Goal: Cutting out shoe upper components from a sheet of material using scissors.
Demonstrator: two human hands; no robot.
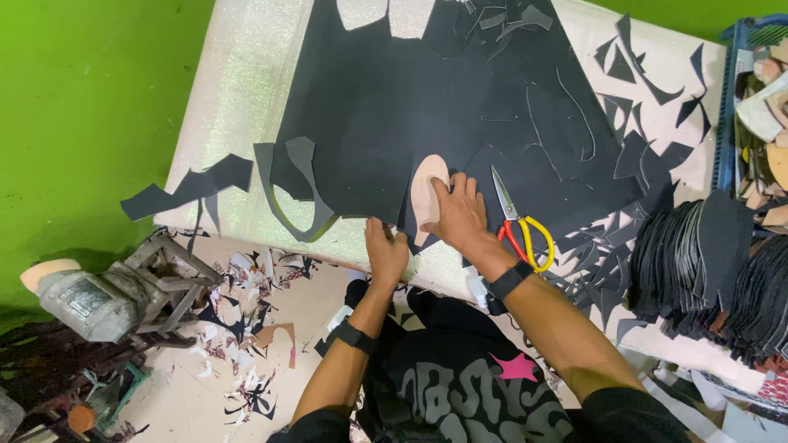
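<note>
A large black sheet (427, 90) lies on a white glittery table (238, 98). A tan, sole-shaped template (427, 190) rests near the sheet's front edge. My right hand (461, 215) presses flat on the template and the sheet. My left hand (386, 250) grips the sheet's front edge at the table's rim, just left of the template. Scissors (517, 221) with red and yellow handles lie on the sheet right beside my right hand, blades pointing away from me.
Stacks of cut black pieces (706, 262) sit at the right, with black offcuts (648, 107) scattered behind them. A blue crate (751, 90) stands at the far right. Loose strips (193, 187) hang off the table's left end. Scraps litter the floor near a metal stand (164, 279) and a white bottle (78, 299).
</note>
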